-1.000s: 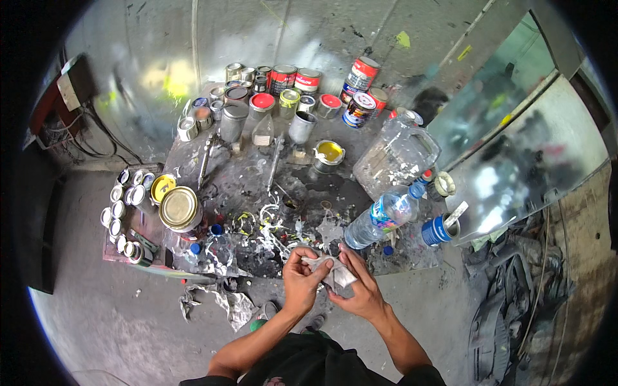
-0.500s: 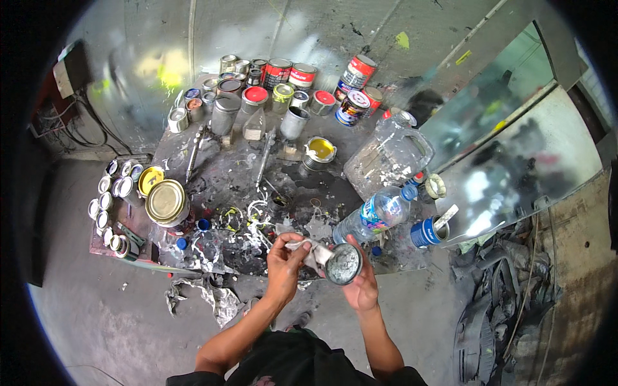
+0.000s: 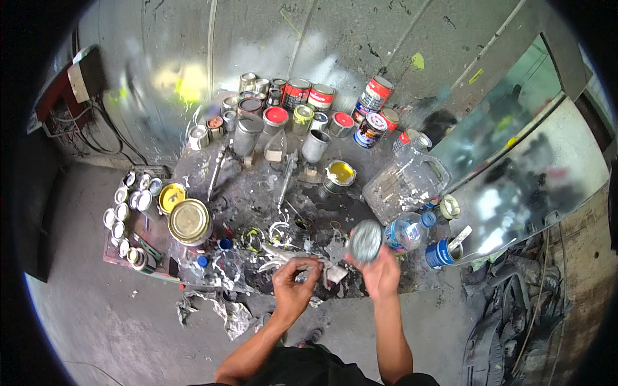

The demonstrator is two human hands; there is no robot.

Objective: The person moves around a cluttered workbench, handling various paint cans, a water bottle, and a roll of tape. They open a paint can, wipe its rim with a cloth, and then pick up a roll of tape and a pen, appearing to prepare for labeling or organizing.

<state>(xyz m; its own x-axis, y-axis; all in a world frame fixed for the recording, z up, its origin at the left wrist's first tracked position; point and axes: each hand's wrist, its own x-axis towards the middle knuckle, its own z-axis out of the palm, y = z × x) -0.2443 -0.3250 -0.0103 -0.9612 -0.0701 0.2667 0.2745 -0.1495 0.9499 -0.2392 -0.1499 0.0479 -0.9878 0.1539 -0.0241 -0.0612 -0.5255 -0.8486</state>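
Here, a small tin point(image 3: 365, 240) is held up over a paint-splashed board point(image 3: 257, 193), with a stick point(image 3: 290, 256) pinched beside it.

The right hand point(image 3: 381, 273) closes round the tin, which lies tilted, its round end facing up at the camera and its axis running from the palm up and slightly left. The left hand point(image 3: 293, 286) pinches the pale stick, which lies about level, its long axis left to right, its far end pointing left. Whether the tin is open I cannot tell; if so, that tilt could spill paint onto the board. A slack grip could drop it on the plastic bottle point(image 3: 405, 233) just beside.
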